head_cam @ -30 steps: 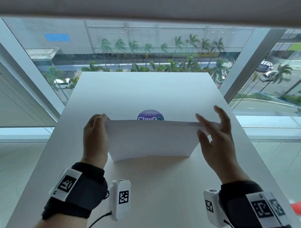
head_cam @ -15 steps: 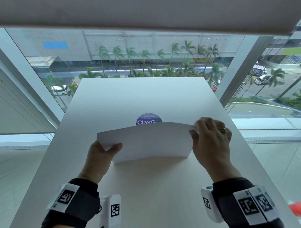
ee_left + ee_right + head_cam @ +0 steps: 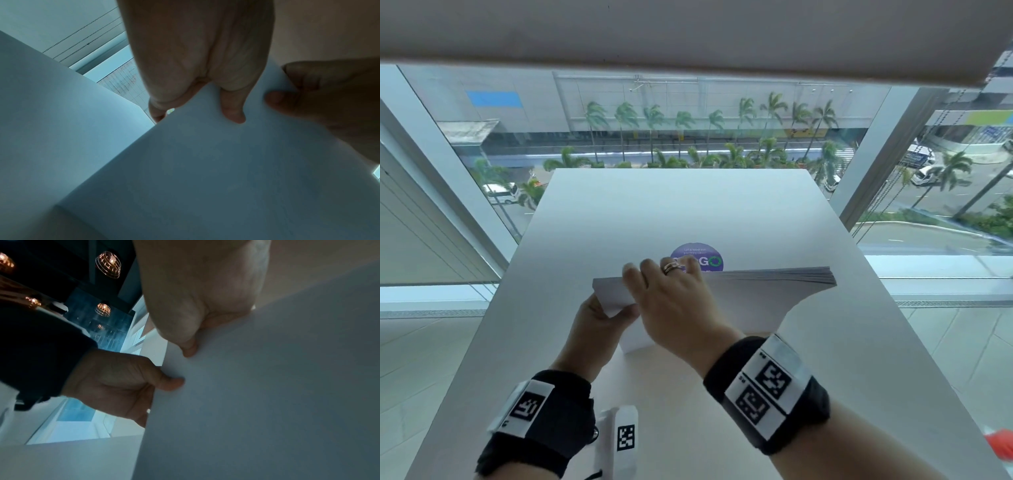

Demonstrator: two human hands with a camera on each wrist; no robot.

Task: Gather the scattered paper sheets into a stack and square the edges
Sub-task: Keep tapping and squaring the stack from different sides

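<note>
A stack of white paper sheets stands on its long edge on the white table. My left hand grips its left end, thumb on the near face. My right hand has crossed over to the same end, fingers hooked over the top edge and thumb on the near face. The stack's free right end fans out slightly at the top. In the left wrist view my left hand holds the paper. The right wrist view shows my right hand and the left hand, both thumbs on the sheet.
A round purple sticker lies on the table just behind the stack. The table's far edge meets a glass window over a street. Something red shows at the lower right, beyond the table's edge.
My right hand left the stack's right end and moved across to the left end, beside my left hand. The right end now stands free and fanned.
</note>
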